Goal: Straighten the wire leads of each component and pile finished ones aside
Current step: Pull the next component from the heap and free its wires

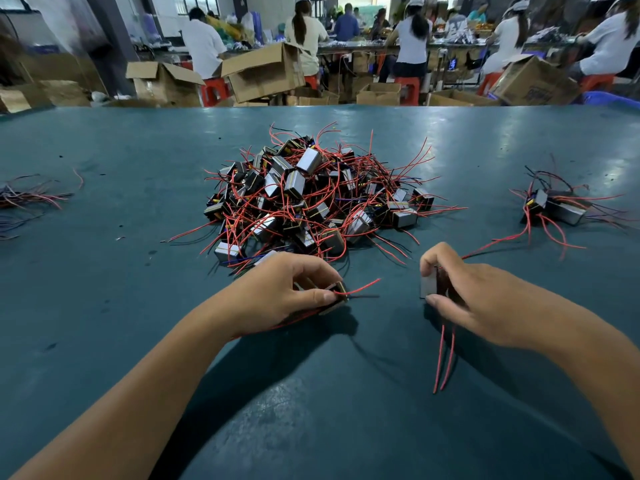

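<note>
A big heap of small boxy components (304,199) with tangled red and black leads lies mid-table. My left hand (277,292) grips one component (337,294) just in front of the heap; its red and black leads stick out to the right. My right hand (478,296) pinches another component (429,285) between thumb and fingers, low over the table. Two red leads (445,358) hang from it toward me, fairly straight.
A small pile of components (557,206) lies at the right of the green table (104,271). Loose wires (27,199) lie at the left edge. Beyond the table's far edge are cardboard boxes (263,74), red stools and several seated people.
</note>
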Available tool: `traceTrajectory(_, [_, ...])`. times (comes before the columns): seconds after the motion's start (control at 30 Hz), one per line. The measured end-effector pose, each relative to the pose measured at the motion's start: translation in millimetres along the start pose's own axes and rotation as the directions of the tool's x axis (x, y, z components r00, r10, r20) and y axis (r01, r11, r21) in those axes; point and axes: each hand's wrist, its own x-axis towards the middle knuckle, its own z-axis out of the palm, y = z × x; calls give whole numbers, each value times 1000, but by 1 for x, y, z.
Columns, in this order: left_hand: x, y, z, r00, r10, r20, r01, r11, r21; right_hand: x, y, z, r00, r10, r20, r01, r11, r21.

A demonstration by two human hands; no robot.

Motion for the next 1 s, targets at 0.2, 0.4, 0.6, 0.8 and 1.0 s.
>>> traceTrajectory(0.2, [-1, 2, -2, 984, 169, -62, -123, 884, 451, 2, 2, -1, 990, -58, 129, 88, 968, -234])
traceTrajectory(0.4, [-4, 17, -4, 888, 380, -258, -206, 832, 515, -1, -4, 0, 969, -125, 214, 187, 936, -299])
traceTrajectory(0.6, [-23, 51, -13, 957, 263, -121, -212, 352, -912, -7, -12, -15, 978, -207, 31, 205, 978, 43])
traceTrajectory(0.8, [-25, 52, -2, 971, 240, -11, -158, 605, -780, 0, -30, -4, 941, -20, -337, 45, 997, 64])
traceTrajectory(1.0, [-14, 35, 0, 986, -36, -164, 60, 988, 144, 4, -49, 19, 945, 253, -206, -296, 931, -212])
